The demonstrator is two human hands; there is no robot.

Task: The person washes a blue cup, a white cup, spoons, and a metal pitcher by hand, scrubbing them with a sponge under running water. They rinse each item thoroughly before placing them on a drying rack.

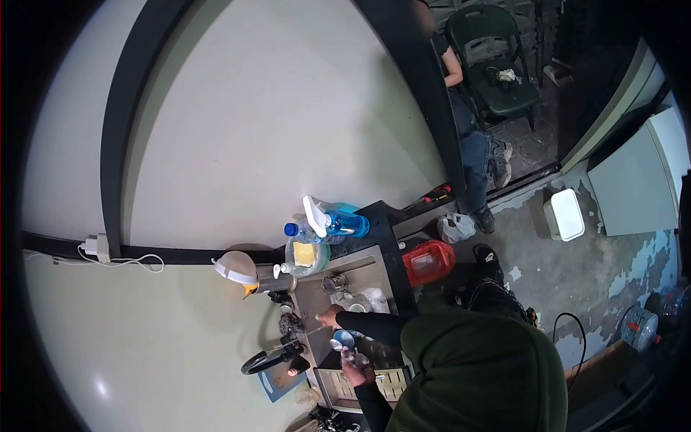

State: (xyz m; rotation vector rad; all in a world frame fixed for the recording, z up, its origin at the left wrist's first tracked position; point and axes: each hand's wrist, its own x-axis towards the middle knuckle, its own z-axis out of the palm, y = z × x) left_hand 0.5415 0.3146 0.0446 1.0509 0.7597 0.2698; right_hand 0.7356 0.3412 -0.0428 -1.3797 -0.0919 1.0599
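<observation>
My right hand point(331, 317) is over the sink point(312, 306), fingers stretched toward the wall, close to the thin tap spout point(311, 332). Lower down, my left hand point(354, 371) is closed around a small whitish thing that I cannot make out. Right by its fingertips are a blue cup point(345, 337) and a small white cup point(335, 345). A metal mug point(334, 284) and a pale cup point(357, 308) stand in the sink above my right hand, with a white crumpled bag point(375, 298) beside them.
A blue spray bottle point(348, 224) and a container with a yellow sponge point(305, 254) crowd the sink's upper end. A slatted rack point(393, 384) lies at its lower end. On the floor are a red basin point(427, 263) and a white-lidded box point(567, 216). A person point(471, 137) sits beyond the doorway.
</observation>
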